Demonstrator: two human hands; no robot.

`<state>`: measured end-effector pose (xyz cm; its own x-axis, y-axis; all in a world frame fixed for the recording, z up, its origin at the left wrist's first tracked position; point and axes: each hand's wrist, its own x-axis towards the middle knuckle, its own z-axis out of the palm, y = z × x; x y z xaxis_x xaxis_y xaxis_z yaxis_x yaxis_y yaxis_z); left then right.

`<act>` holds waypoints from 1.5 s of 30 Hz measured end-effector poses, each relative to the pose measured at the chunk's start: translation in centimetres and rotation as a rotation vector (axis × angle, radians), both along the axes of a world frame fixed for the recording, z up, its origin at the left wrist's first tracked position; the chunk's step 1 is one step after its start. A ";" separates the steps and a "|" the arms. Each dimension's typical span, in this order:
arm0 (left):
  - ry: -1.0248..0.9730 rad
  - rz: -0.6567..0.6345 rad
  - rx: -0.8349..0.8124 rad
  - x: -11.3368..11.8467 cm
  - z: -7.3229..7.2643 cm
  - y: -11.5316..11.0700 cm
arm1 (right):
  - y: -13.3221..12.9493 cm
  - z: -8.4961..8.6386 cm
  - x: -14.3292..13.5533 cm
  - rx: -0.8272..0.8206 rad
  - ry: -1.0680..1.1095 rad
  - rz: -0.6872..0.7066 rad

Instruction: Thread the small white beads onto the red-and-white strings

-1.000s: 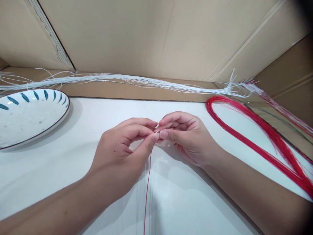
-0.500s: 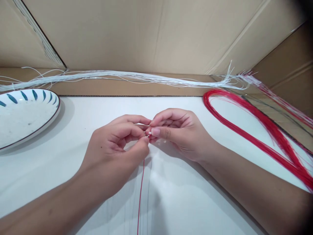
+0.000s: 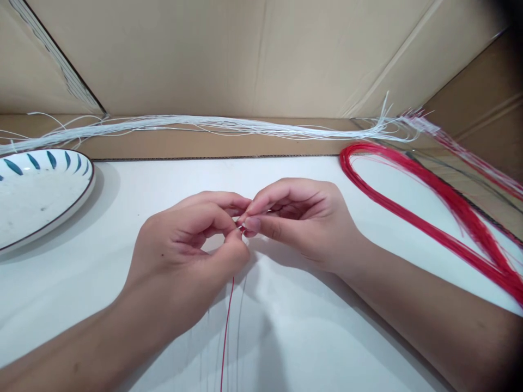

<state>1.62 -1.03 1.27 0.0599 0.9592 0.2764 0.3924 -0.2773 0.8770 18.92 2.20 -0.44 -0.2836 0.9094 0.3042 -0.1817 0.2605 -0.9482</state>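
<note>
Above the white tabletop, my left hand (image 3: 188, 250) and my right hand (image 3: 304, 223) meet fingertip to fingertip. A red cord (image 3: 227, 332) hangs down from the left thumb and index finger, which are pinched on it. My right thumb and index finger are closed at the cord's upper end, where a bit of red and white shows between the two hands. Fingers cover most of that end, so its exact shape is hidden.
An oval white plate (image 3: 41, 198) with blue leaf marks stands at the left. White cords (image 3: 204, 124) lie along the cardboard at the back. Looped red cords (image 3: 408, 220) lie at the right, with red-and-white strands (image 3: 474, 155) behind them.
My right thumb and fingers have closed in on the cord's end, and the small white piece seen there earlier is now mostly covered. The view has shifted slightly.
</note>
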 end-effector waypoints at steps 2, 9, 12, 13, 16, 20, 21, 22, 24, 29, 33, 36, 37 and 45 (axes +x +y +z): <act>0.035 0.000 0.035 -0.1 -0.1 0.0 | -0.1 0.0 -0.1 0.026 -0.011 -0.006; 0.137 -0.031 0.155 -0.5 -0.5 0.0 | -0.4 0.1 -0.2 0.081 -0.048 -0.024; 0.151 -0.020 0.169 -0.5 -0.4 0.0 | -0.5 0.2 -0.2 0.095 -0.063 -0.035; 0.156 -0.020 0.167 -0.4 -0.4 0.0 | -0.5 0.2 -0.1 0.098 -0.067 -0.038; 0.164 -0.017 0.157 -0.3 -0.4 0.0 | -0.6 0.2 -0.1 0.107 -0.071 -0.039; 0.168 -0.007 0.168 -0.3 -0.4 0.0 | -0.6 0.1 0.0 0.116 -0.074 -0.036; 0.174 -0.010 0.160 -0.3 -0.4 0.0 | -0.6 0.2 0.0 0.112 -0.078 -0.038; 0.180 -0.014 0.145 -0.3 -0.3 0.0 | -0.6 0.2 -0.1 0.106 -0.081 -0.039; 0.188 -0.023 0.109 -0.4 -0.2 -0.1 | -0.6 0.3 -0.1 0.086 -0.083 -0.037; 0.192 -0.028 0.086 -0.4 0.0 0.0 | -0.6 0.5 -0.2 0.063 -0.081 -0.038; 0.187 0.000 0.074 -0.1 0.0 0.0 | -0.7 0.5 -0.1 0.065 -0.090 -0.041; 0.183 0.003 0.073 0.0 0.1 -0.2 | -0.7 0.5 0.0 0.073 -0.105 -0.036; 0.182 0.004 0.076 0.0 0.1 -0.2 | -0.7 0.5 0.1 0.073 -0.115 -0.038; 0.160 0.013 0.036 0.1 0.1 -0.2 | -0.6 0.5 0.0 0.051 -0.153 -0.050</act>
<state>1.76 -1.25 1.35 0.0940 0.9497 0.2988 0.5303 -0.3018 0.7923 18.96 1.63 0.10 -0.2844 0.9083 0.3068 -0.0222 0.3137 -0.9493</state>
